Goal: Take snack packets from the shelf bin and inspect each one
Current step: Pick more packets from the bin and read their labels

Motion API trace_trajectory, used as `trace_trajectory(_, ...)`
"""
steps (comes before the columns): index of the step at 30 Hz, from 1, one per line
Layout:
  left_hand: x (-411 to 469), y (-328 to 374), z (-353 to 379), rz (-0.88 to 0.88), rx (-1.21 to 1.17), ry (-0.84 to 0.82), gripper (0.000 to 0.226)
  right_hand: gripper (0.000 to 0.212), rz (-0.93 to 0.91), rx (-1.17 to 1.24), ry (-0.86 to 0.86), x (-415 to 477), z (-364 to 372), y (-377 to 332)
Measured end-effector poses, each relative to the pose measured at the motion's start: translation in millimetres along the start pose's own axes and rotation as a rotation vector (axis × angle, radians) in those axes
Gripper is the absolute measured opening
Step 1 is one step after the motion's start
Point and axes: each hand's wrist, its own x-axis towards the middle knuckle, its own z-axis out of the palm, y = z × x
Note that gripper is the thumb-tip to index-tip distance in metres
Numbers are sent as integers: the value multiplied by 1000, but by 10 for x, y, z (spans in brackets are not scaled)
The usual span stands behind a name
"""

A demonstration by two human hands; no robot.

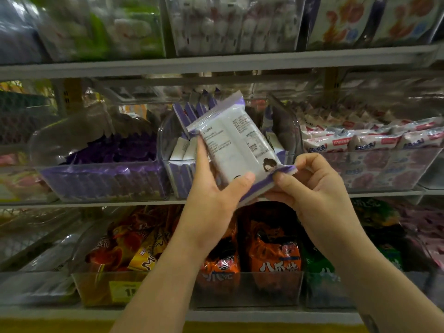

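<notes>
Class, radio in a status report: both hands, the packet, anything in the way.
Left hand and right hand both gripping the white-and-purple packet, printed back facing camera. Held clear of the clear bin. Nothing blocking.

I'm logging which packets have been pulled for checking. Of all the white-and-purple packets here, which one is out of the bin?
The white-and-purple packet held by both hands, left hand and right hand, printed back facing the camera; the others stand upright in the clear bin.
</notes>
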Motion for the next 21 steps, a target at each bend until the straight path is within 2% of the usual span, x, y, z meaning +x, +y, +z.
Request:
trace_trajectory(2, 76, 133, -64, -29, 40, 10, 96, 38, 16, -118, -19, 56, 35, -112)
trace_trajectory(4, 185, 284, -129, -48, 151, 29, 91, 52, -54, -443, -89, 119, 36, -219)
trace_trajectory(6, 316, 415, -149, -54, 216, 9, 76, 60, -127, -769, -171, 211, 37, -336)
trace_trajectory(10, 570, 575, -91, -49, 307, -5, 64, 84, -156, -1006, -286, 489, 13, -517)
trace_trajectory(14, 834, 640, -17, 44, 535, -60, 61, 74, -192, -1084, -237, 792, -69, -501)
trace_trajectory(16, 1008, 626, 18, 74, 604, -55, 56, 72, -215, -1206, -235, 960, -112, -482)
trace_trajectory(18, 1184, 568, 48, 63, 641, -58, 53, 70, -204, -1355, -273, 1154, -176, -493)
trace_trajectory(21, 1412, 436, 63, 32, 693, -67, 51, 59, -156, -1447, -359, 1438, -288, -526)
